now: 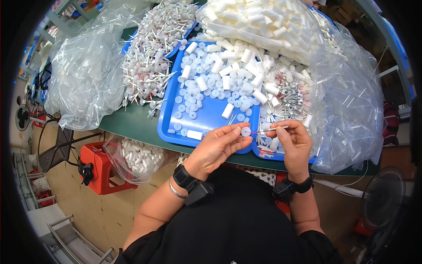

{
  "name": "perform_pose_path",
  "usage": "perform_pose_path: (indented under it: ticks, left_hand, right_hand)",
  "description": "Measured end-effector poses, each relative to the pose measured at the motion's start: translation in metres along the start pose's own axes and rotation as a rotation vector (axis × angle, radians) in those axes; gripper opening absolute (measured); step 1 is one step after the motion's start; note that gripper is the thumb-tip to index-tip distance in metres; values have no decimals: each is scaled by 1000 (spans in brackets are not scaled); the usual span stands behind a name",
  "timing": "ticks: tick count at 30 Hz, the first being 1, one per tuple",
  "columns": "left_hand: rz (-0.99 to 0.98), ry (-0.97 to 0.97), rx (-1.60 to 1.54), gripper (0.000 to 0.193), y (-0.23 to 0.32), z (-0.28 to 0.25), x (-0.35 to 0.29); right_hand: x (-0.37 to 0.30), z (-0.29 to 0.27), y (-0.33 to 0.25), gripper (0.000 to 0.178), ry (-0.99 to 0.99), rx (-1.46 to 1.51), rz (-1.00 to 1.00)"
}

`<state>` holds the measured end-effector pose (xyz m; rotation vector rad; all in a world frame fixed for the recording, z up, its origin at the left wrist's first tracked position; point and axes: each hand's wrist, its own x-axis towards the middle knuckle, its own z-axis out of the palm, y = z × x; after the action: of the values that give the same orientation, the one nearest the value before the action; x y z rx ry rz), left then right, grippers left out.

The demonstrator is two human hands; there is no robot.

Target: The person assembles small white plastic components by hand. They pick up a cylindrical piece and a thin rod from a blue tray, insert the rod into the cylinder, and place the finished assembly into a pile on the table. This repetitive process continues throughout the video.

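Observation:
My left hand [214, 148] pinches a round translucent white disc [246, 131] between thumb and forefinger, over the front edge of a blue tray [200, 121]. Level with it, my right hand [295, 144] is closed on a thin white stick [278, 128]. A fine red part runs from the stick to the disc; whether it passes into the disc cannot be made out. Many similar discs [192, 115] lie in the tray, mixed with white foam-like cylinders [227, 111]. Nearest my right hand is a heap of thin pins with red parts [293, 97].
On the left side of the green table [127, 121] are a pile of disc-and-stick pieces [151, 53] and a clear plastic bag [85, 75]. A bag of white cylinders [263, 22] sits at the back. More clear plastic [351, 105] drapes the right side. A red stool [101, 165] stands below left.

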<state>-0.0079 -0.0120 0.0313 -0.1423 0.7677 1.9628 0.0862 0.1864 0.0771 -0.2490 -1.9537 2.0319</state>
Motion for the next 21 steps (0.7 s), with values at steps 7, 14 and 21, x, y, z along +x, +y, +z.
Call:
perform_pose_path:
  ticks: [7,14,21]
  left_hand:
    - [60,48,73,35,-1,1,0]
    - [62,37,50,30,-5,-4,2]
    - [51,43,49,30,-6,-6,4]
  right_hand:
    - [-2,2,-1,11,20,-75,-7]
    - [-4,3,2,11,52,-162,-87]
    - [-5,6,0,9,45,-211,-132]
